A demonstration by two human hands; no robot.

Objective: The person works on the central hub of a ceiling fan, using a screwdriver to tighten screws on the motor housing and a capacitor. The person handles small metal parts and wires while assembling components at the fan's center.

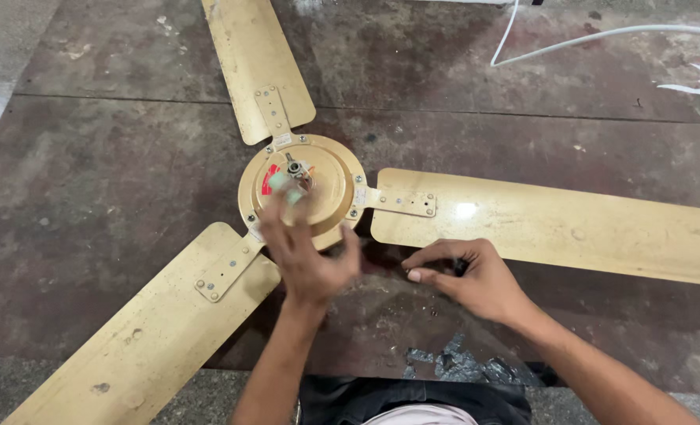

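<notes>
We are working at the hub of the beige ceiling fan lying on the stained floor: our left hand hovers over it, blurred, fingers loosely apart, while our right hand pinches a small dark part. Next seems careful fitting at the centre shaft. A white cable lies well apart.

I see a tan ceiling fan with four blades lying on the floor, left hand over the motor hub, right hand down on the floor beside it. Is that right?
Not quite. The head view shows the ceiling fan has three blades, not four. The rest holds: it lies on the floor, the left hand is over the motor hub, and the right hand is down on the floor beside it.
</notes>
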